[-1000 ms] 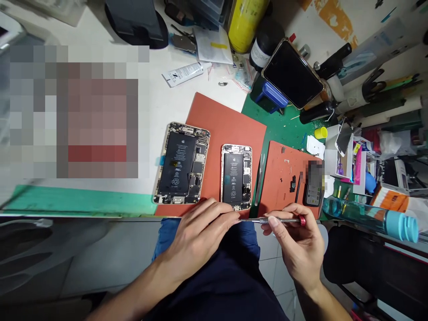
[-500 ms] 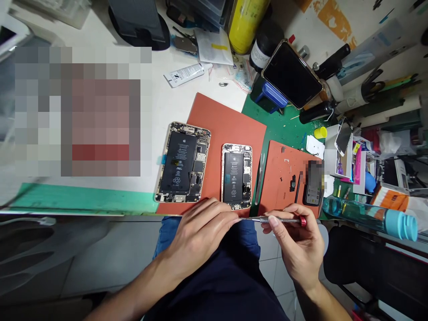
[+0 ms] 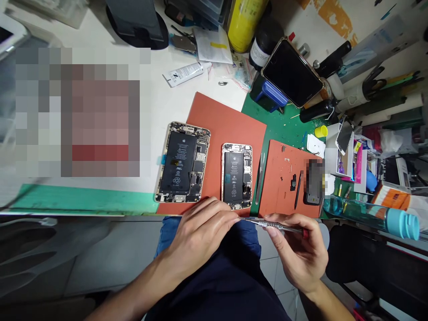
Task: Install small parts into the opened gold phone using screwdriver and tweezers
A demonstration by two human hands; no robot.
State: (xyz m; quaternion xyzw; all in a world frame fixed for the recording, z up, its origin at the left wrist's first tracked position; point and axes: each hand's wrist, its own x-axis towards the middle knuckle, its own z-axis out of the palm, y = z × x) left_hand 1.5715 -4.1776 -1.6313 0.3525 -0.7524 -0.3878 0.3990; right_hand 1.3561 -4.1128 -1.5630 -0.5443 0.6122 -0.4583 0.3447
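Note:
A slim metal screwdriver with a red end cap lies almost level in front of me, gripped between the thumb and fingers of my right hand. Its thin tip reaches the fingertips of my left hand. Those left fingers are pressed together, and what they pinch is hidden. Just beyond my hands is a small opened phone, its battery and circuit board exposed. To its left sits a larger opened phone, also with battery and board showing. Both rest on a red-brown mat.
Tweezers lie between that mat and a second red mat bearing small parts, a black pen-like tool and a partly pixelated dark phone. A blue bottle lies at the right edge. One phone stands propped behind.
My right hand has shifted slightly right and down, and its fingers have moved along the screwdriver. The screwdriver slants down to the right more. My left hand stays put.

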